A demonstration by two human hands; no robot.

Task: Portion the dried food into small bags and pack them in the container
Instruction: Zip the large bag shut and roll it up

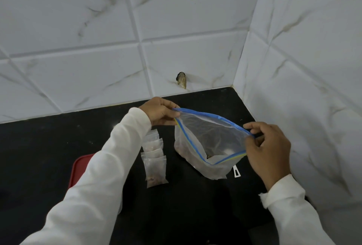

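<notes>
Two white sleeves reach forward from the near edge over a black, glossy tabletop (49,147). The right hand (267,149) is bent at the wrist, its fingers (252,127) pinched shut on the near corner of a big bag (205,147) at its blue zip strip. The left hand (159,111), farther out, curls its fingers closed on the opposite corner, so the two hands hold the mouth pulled wide open. The big bag is thin, clear, crinkled plastic with a blue and yellow-green seal; its bottom rests on the tabletop, and brownish dried food (182,149) sits low inside. Just left of it, a row of small bags (154,164), clear and rectangular, lie overlapping on the tabletop with brown bits in them. A red lid (80,166) with rounded corners shows partly under the left sleeve. A small white strip (236,171) lies beside the big bag. Beyond, white marble-veined tiles (176,19) form the corner walls.
</notes>
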